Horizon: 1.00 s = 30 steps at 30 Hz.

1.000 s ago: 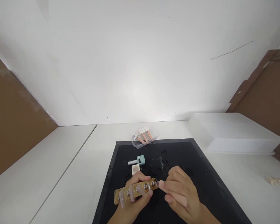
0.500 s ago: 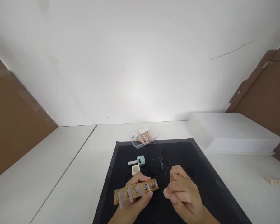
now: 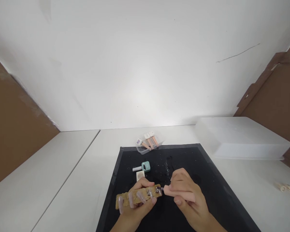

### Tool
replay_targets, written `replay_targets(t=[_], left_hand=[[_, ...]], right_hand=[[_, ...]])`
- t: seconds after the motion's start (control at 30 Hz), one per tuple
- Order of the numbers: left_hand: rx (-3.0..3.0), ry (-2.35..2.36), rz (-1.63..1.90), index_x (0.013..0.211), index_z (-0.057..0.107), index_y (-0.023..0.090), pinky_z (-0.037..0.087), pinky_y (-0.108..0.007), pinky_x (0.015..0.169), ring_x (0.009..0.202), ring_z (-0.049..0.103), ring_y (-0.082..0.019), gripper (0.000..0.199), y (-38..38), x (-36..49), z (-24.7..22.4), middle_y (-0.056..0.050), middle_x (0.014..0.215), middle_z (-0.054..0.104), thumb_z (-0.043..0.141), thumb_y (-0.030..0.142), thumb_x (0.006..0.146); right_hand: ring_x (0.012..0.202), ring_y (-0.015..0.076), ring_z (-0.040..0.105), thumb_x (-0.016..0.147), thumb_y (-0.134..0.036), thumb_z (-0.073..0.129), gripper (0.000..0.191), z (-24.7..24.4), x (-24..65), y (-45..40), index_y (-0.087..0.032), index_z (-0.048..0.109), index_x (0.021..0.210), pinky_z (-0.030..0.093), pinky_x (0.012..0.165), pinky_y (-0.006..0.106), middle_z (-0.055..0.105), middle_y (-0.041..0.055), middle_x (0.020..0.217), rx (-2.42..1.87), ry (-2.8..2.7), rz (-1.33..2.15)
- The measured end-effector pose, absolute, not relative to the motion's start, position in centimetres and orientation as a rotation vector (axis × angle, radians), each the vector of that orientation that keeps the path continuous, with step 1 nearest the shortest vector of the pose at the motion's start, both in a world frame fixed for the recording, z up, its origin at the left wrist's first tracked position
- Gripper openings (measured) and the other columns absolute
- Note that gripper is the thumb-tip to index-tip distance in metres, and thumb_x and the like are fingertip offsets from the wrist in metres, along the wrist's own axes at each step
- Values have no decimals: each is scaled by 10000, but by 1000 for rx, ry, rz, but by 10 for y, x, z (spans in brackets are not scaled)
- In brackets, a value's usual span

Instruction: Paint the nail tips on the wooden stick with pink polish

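My left hand [image 3: 139,206] is closed around a tan nail display stand [image 3: 128,195], which carries a row of several translucent false nails [image 3: 141,196] on round metal studs. Between the fingers of my right hand [image 3: 189,199] is a pink nail polish brush [image 3: 180,194], held by its cap-like handle. Its thin dark tip points left and meets, or nearly meets, the nail at the stand's right end. Just beyond my left fingers sits a square white bottle [image 3: 140,175]. Behind that lies a teal nail polish bottle [image 3: 146,166] with a pale cap.
A small clear tray [image 3: 142,149] holding several pink-capped bottles [image 3: 148,141] stands at the mat's far edge. The black mat [image 3: 183,158] covers the middle of the white table. At right are a translucent plastic box [image 3: 246,138] and small beige pieces [image 3: 284,187]. Brown cardboard walls flank both sides.
My right hand has turned and brought the brush left to the stand's end nail; its dark tip now shows. My left hand and the stand have shifted slightly left.
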State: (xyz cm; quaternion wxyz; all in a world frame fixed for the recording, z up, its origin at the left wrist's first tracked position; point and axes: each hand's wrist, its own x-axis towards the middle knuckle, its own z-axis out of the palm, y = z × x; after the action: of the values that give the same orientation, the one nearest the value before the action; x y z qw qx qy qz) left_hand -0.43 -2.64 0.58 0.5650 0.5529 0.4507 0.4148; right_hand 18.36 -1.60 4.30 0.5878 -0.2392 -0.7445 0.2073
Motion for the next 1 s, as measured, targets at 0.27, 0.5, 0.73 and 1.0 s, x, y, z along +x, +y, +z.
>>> replay_targets(t=[0.27, 0.5, 0.73, 1.0], left_hand=[[1096, 907, 1079, 890, 606, 214, 424, -261, 671, 712, 565, -133, 277, -29, 4, 11, 8, 774, 571, 715, 332, 664], [999, 849, 1112, 861, 620, 204, 424, -262, 658, 699, 576, -134, 301, -29, 6, 13, 5, 776, 583, 753, 322, 617], [958, 823, 1127, 857, 635, 218, 424, -269, 661, 682, 576, -131, 316, -30, 7, 13, 11, 769, 579, 771, 330, 594], [884, 788, 1116, 840, 629, 216, 429, -267, 657, 665, 582, -126, 317, -30, 7, 13, 10, 759, 581, 785, 313, 581]], right_hand=[[619, 184, 531, 910, -306, 471, 193, 40, 182, -15, -222, 636, 855, 449, 567, 364, 630, 34, 660, -502, -1636, 543], [555, 158, 525, 920, -281, 459, 235, 40, 181, -16, -227, 651, 797, 446, 560, 352, 624, 14, 625, -424, -1605, 583], [589, 166, 540, 916, -278, 471, 190, 39, 180, -15, -254, 640, 833, 452, 566, 345, 618, 8, 647, -395, -1542, 645], [633, 191, 554, 881, -351, 519, 187, 39, 180, -16, -233, 656, 832, 461, 547, 333, 616, 32, 644, -495, -1538, 705]])
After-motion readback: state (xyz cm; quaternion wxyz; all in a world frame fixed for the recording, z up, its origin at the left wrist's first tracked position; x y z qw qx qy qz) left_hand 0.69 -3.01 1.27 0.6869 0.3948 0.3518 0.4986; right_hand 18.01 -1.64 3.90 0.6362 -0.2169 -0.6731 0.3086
